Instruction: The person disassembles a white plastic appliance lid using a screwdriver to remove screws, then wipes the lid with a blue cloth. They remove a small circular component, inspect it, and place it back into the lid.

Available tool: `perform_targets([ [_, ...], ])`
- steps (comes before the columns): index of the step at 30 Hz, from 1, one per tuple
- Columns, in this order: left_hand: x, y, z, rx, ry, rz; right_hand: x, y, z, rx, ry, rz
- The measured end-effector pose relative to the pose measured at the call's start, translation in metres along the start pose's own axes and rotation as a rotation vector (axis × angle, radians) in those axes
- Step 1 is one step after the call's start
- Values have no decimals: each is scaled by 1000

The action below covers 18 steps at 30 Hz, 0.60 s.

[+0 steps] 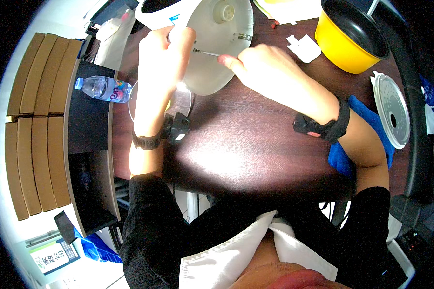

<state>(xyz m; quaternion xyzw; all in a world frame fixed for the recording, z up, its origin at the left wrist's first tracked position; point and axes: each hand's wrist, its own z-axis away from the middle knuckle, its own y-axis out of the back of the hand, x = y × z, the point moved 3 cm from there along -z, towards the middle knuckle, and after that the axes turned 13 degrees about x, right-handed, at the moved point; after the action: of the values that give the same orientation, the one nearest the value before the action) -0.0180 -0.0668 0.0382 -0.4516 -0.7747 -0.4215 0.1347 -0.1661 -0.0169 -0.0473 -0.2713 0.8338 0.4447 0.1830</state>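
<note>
In front of me, at the far edge of the table, stands a white rice cooker [161, 6] with its lid [214, 74] raised, the pale inner side showing. A round vent [223, 12] and a metal catch [243, 36] sit on that inner side. My left hand [165, 53] is closed at the lid's left edge; its fingertips are hidden behind it. My right hand [260, 65] is closed, thumb and fingers pinching a thin metal rod [208, 53] that points left across the lid. The rod's kind cannot be made out.
A yellow pot with a black inside [345, 45] stands at the far right, near a white plastic piece [305, 48]. Further right lie a perforated round plate [392, 108] and a blue cloth [341, 156]. A water bottle [103, 89] and a clear round dish [188, 103] are left.
</note>
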Motion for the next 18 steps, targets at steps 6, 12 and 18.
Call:
perform_targets([
  [6, 8, 4, 4, -24, -34, -5, -23, 46, -12, 146, 288, 415],
  [12, -2, 1, -1, 5, -65, 16, -7, 32, -15, -104, -157, -79],
  [18, -10, 1, -3, -93, 19, -35, -8, 7, -3, -495, -597, -345],
])
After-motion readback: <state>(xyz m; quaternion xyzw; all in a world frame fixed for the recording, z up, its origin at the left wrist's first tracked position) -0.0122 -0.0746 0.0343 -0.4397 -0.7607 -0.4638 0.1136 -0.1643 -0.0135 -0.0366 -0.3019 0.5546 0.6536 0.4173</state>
